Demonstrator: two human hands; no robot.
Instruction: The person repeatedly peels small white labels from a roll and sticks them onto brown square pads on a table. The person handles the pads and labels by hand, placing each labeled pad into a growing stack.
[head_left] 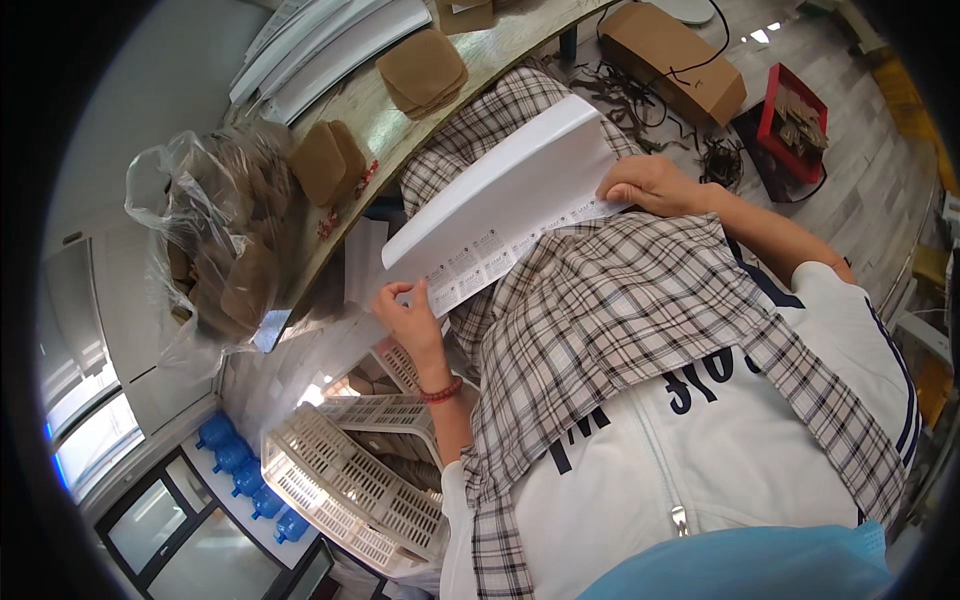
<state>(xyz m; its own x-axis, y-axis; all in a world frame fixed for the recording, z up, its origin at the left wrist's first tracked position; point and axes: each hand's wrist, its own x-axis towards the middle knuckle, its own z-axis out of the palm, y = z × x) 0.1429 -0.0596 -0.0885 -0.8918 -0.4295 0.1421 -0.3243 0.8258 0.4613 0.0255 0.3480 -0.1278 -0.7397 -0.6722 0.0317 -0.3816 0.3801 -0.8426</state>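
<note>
A white sheet of printed labels lies across my lap on a plaid apron, its far edge curled over. Small dark print runs in rows along the near edge. My left hand pinches the sheet's left end between thumb and fingers. At the other end, my right hand grips the right edge, thumb on top. Beyond the sheet, a stack of brown rounded paper pieces sits on the table, with another brown stack farther left.
A clear plastic bag of brown pieces stands at the table's left end. White sheets are piled at the back. Cream plastic crates and blue water jugs are at lower left. A cardboard box, brown strips and a red box lie on the floor.
</note>
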